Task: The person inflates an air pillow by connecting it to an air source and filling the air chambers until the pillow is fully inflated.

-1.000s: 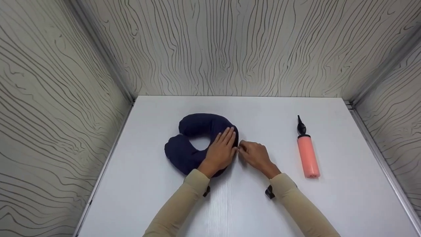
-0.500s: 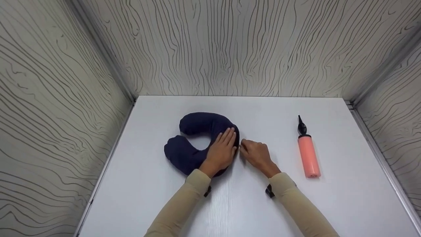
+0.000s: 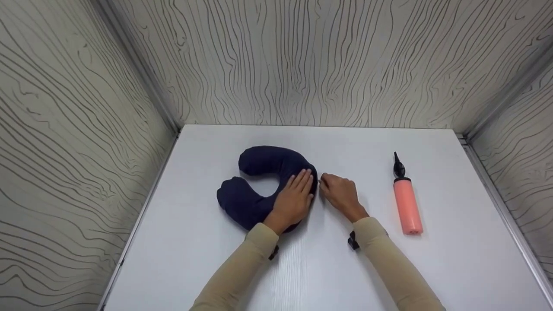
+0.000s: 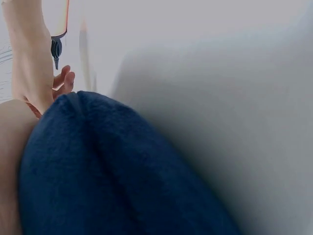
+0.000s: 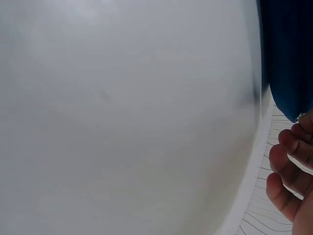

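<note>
A navy blue U-shaped neck pillow (image 3: 242,203) lies on the white table, its opening toward the left. My left hand (image 3: 293,202) rests flat on the pillow's right curve with the fingers straight. At the pillow's right edge, my right hand (image 3: 341,191) pinches a small metallic zipper pull (image 5: 301,116) between thumb and forefinger; it is mostly hidden by the fingertips. In the right wrist view the other fingers (image 5: 283,161) are loosely bent. The left wrist view shows the plump blue fabric (image 4: 112,171) close up, with a seam along it.
A coral hand pump (image 3: 408,207) with a black nozzle (image 3: 398,166) lies on the table to the right of my right hand. Wood-patterned panels (image 3: 276,65) enclose the white table (image 3: 181,259) at the back and both sides.
My right hand has moved away from me along the pillow's right edge, still pinching there. The left hand stays pressed on the pillow, and the view has shifted slightly.
</note>
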Tool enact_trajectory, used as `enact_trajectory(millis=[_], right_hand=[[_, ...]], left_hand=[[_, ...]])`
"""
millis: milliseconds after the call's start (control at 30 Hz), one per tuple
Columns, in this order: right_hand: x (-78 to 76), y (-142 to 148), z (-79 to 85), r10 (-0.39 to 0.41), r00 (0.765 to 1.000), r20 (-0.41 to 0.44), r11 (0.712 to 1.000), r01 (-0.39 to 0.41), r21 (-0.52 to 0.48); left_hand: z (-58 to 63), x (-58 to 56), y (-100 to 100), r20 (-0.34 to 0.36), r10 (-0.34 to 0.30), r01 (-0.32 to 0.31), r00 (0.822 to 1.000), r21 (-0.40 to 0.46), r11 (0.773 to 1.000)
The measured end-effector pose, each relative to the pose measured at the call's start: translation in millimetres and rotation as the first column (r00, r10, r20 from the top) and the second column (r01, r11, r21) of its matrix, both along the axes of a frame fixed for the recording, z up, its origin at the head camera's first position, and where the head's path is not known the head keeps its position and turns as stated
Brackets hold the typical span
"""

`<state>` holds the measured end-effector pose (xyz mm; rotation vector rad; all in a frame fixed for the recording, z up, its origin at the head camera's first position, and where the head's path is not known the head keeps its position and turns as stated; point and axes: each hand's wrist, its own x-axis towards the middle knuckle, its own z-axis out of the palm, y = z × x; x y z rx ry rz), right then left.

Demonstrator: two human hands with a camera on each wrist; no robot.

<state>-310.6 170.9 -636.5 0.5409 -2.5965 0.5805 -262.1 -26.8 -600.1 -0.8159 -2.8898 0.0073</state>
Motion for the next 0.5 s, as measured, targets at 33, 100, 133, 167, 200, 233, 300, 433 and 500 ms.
enact_trajectory(millis=[33, 100, 133, 167, 200, 233, 300, 433, 500], right_hand=[[-1.7, 0, 0.9, -0.002, 1.0, 0.001, 1.0, 0.002, 0.004], [-5.3, -1, 2.4, -0.008, 1.0, 0.003, 1.0, 0.008, 0.013], [-7.1, -1, 3.3, -0.013, 1.0, 0.005, 1.0, 0.013, 0.017], [-8.8, -1, 4.3, -0.017, 1.0, 0.013, 1.0, 0.017, 0.02], [-10.7, -1, 5.3, -0.023, 0.999, 0.022, 1.0, 0.023, 0.022], [-12.5, -2, 6.4, -0.029, 0.999, 0.033, 0.999, 0.028, 0.022], [-16.5, -2, 8.4, -0.042, 0.998, 0.052, 0.999, 0.041, 0.02], [-24.7, -3, 11.6, -0.057, 0.996, 0.069, 0.998, 0.056, 0.022], [-28.8, -4, 12.2, -0.063, 0.996, 0.066, 0.998, 0.061, 0.028]], left_hand=[[-0.2, -0.4, 0, 0.011, 0.002, -0.002, 1.0, 0.0, 1.0], [-0.9, -0.7, 0, 0.031, 0.005, -0.005, 1.0, 0.004, 1.0], [-1.4, -0.9, 0, 0.041, 0.006, -0.006, 0.999, 0.008, 1.0], [-2.0, -1.3, 0, 0.044, 0.004, -0.005, 0.999, 0.014, 1.0], [-2.7, -1.6, 0, 0.046, 0.003, -0.004, 0.999, 0.017, 1.0], [-3.1, -1.9, 0, 0.048, 0.002, -0.003, 0.999, 0.017, 1.0], [-3.5, -2.3, 0, 0.054, -0.003, 0.002, 0.999, 0.022, 1.0], [-3.1, -2.5, 0, 0.059, -0.011, 0.009, 0.998, 0.03, 1.0], [-2.7, -2.3, -1, 0.055, -0.013, 0.011, 0.998, 0.033, 0.999]])
